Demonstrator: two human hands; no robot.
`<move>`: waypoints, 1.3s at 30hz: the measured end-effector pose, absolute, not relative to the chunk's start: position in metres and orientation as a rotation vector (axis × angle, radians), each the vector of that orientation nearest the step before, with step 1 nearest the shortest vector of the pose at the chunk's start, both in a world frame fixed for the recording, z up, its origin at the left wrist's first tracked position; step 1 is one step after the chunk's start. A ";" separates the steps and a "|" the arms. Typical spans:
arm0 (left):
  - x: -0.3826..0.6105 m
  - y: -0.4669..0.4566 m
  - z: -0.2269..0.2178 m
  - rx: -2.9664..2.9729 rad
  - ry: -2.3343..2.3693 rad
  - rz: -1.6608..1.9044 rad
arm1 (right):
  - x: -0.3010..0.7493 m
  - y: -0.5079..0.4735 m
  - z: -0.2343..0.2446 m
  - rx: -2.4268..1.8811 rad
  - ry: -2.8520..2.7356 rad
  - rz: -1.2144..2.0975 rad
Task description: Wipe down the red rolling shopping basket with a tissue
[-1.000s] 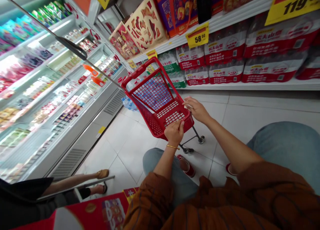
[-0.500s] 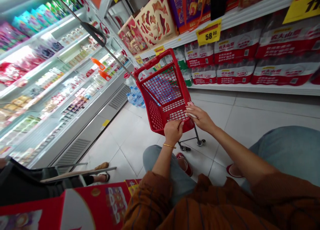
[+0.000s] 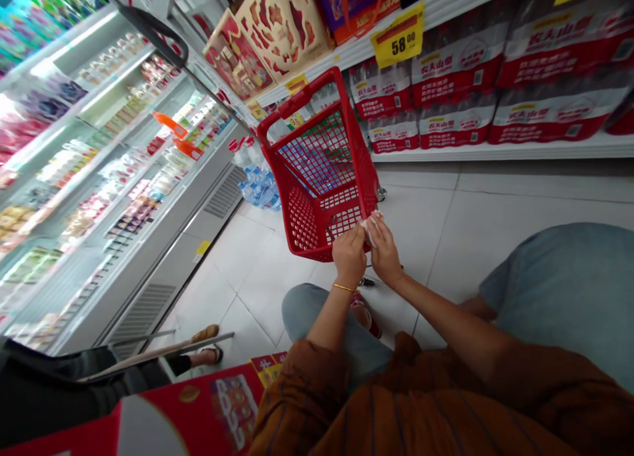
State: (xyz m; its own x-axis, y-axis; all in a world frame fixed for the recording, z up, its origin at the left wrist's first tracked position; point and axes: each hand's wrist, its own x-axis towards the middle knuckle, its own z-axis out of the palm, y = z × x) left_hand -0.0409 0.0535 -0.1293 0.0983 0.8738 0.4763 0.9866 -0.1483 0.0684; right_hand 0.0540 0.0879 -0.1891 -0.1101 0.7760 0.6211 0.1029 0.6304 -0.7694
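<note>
- A refrigerated display case (image 3: 163, 277) is ranged along the left of the aisle, and orange shelf tags (image 3: 171, 127) are fixed to it (the packets inside are too small to be read).
- A co-worker's sandalled foot (image 3: 205, 349) is seen near the base of the case, and a red cardboard box (image 3: 163, 410) is placed along the lower edge of the view.
- Shrink-wrapped water bottles (image 3: 257, 188) are left on the floor by the end of the bottom shelf.
- A red trolley basket (image 3: 303, 225) is stood directly in front of the person.
- The left hand (image 3: 349, 258), with a gold bangle (image 3: 344, 287) at the wrist, is held at the basket's near rim, its fingers (image 3: 355, 239) closed on a white scrap (image 3: 371, 226).
- The right hand (image 3: 385, 254) is brought against the same scrap, its fingers (image 3: 376, 234) also closed (a thin piece is best pinched at its edges, clear of the mesh).
- A yellow price tag (image 3: 399, 36) reading 58.00 is fixed to the shelf edge, above water packs (image 3: 460, 73) printed 农夫山泉 (Nongfu Spring).
</note>
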 end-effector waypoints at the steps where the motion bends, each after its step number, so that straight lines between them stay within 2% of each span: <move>1: -0.041 0.053 -0.130 -2.109 -1.843 -0.598 | 0.053 0.089 -0.194 -0.749 -1.610 0.652; 14: -0.034 0.051 -0.145 -1.957 -1.897 -0.446 | 0.052 0.077 -0.273 -0.885 -1.634 0.661; 23: -0.028 0.049 -0.151 -1.882 -1.876 -0.527 | 0.052 0.073 -0.293 -0.941 -1.643 0.745; 27: -0.024 0.048 -0.151 -1.877 -1.867 -0.575 | 0.050 0.073 -0.282 -0.997 -1.544 0.776; 31: -0.022 0.048 -0.152 -1.849 -1.894 -0.591 | 0.047 0.073 -0.247 -1.037 -1.441 0.779; 36: -0.023 0.049 -0.152 -1.836 -1.910 -0.620 | 0.053 0.073 -0.196 -0.886 -1.425 0.759; 39: -0.024 0.049 -0.152 -1.846 -1.860 -0.635 | 0.058 0.074 -0.182 -0.744 -1.436 0.746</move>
